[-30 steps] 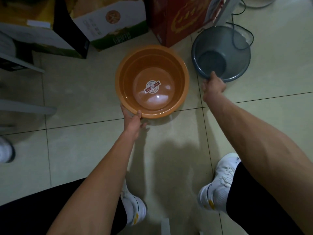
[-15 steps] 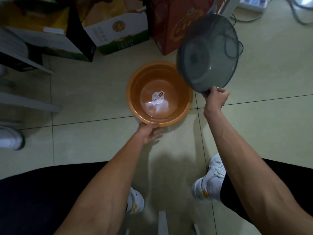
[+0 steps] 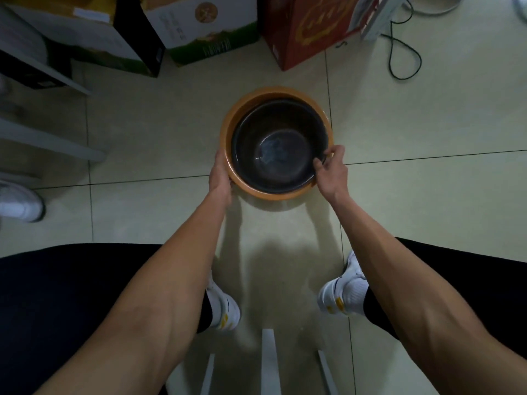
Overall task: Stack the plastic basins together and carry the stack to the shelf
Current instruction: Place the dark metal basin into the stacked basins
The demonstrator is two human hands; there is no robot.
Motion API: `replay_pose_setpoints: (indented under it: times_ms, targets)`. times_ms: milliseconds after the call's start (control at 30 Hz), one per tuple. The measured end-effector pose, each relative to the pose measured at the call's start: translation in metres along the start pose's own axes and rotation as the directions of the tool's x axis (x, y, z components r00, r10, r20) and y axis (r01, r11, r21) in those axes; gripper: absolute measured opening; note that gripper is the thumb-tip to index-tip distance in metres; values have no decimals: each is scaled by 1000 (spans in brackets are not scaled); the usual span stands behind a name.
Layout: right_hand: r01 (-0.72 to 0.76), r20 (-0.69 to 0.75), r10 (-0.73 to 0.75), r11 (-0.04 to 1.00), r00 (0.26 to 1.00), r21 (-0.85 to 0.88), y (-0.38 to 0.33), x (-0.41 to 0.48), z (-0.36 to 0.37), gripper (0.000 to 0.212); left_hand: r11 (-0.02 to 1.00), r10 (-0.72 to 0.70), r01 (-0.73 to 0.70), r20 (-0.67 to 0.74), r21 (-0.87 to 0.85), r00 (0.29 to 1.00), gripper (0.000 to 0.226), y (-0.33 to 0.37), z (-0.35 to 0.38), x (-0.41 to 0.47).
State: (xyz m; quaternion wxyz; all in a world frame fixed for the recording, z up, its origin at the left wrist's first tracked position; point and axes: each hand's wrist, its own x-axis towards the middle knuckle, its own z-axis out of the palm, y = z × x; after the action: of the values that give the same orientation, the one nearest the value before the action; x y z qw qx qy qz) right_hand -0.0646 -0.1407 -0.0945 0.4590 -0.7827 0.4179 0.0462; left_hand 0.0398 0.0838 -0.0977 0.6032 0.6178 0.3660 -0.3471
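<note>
Between the hands, the grey basin (image 3: 278, 146) hides the orange basin's (image 3: 228, 124) floor; left hand (image 3: 220, 175) clasps the orange rim, right hand (image 3: 330, 169) pinches the grey rim.

Both bare forearms reach forward and down from the bottom corners of the view toward the orange basin (image 3: 228, 129) on the floor. The left hand (image 3: 219, 178) lies against the basin's near-left rim, palm to the outer wall (its fingers cannot be seen). The right hand (image 3: 330, 169) is at the near-right rim, thumb and fingers pinched on the edge of the grey basin (image 3: 273, 149) nested inside.
</note>
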Motion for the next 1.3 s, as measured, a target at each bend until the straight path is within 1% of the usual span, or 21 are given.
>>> replay_pose_setpoints:
  times_ms: [33,67,100,133,167,200,267,333,400,467,567,700,800,867,933,1000,1100,1133,1200,1300]
  targets:
    - [31,-43,-34,997,998,-64,-4,2,1,23,994,53,-52,-13,96,999,56,-2,2,3]
    - [45,-95,-59,989,994,-140,-8,5,2,28,979,105,-100,-18,178,994,58,-5,5,6]
    - [31,-138,-60,980,989,-198,-8,12,3,38,961,144,-138,-10,241,989,62,-7,7,9]
    - [-16,-160,-21,973,987,-231,-12,17,5,47,941,178,-169,-3,292,984,67,-8,9,10]
    - [-74,-149,36,964,988,-256,-11,27,7,51,921,204,-193,2,338,979,71,-7,11,12]
    - [-122,-110,93,949,990,-291,-11,37,9,52,903,221,-206,5,377,975,73,-4,14,13]
    - [-171,-6,177,940,984,-296,-13,52,12,47,879,248,-218,-17,425,969,71,5,18,20]
    - [-242,67,258,953,964,-185,-13,63,16,45,869,264,-223,-31,442,964,65,12,21,31]
    - [-314,96,326,942,941,-115,-14,70,18,50,858,253,-206,-38,470,967,60,13,21,41]
    - [-328,97,340,937,935,-121,-14,73,20,53,849,236,-183,-46,496,971,58,11,22,48]
    - [-328,103,342,935,934,-136,-14,77,20,50,841,211,-146,-68,521,975,56,13,23,50]
    - [-351,166,377,922,911,-165,-15,81,16,50,814,232,-139,-97,563,968,54,12,24,51]
    - [-382,225,408,912,885,-151,-16,86,12,54,769,233,-119,-103,628,967,54,14,26,55]
    - [-383,222,413,909,883,-165,-19,87,12,53,738,206,-77,-115,670,972,58,16,23,61]
    - [-379,202,413,906,888,-189,-22,85,13,53,718,173,-67,-85,693,981,66,17,19,67]
    - [-368,195,409,905,892,-213,-20,84,14,53,718,111,-47,-47,694,993,75,17,15,74]
    - [-346,208,395,908,895,-235,-19,83,14,53,715,36,3,-42,699,998,80,23,13,74]
    - [-347,210,395,909,894,-232,-18,83,14,53,723,35,1,-38,691,999,81,26,14,71]
    - [-351,206,393,912,896,-214,-17,84,14,54,746,58,-45,3,664,998,81,27,16,68]
    - [-347,202,388,914,899,-211,-15,84,12,54,755,101,-102,39,648,994,71,24,16,70]
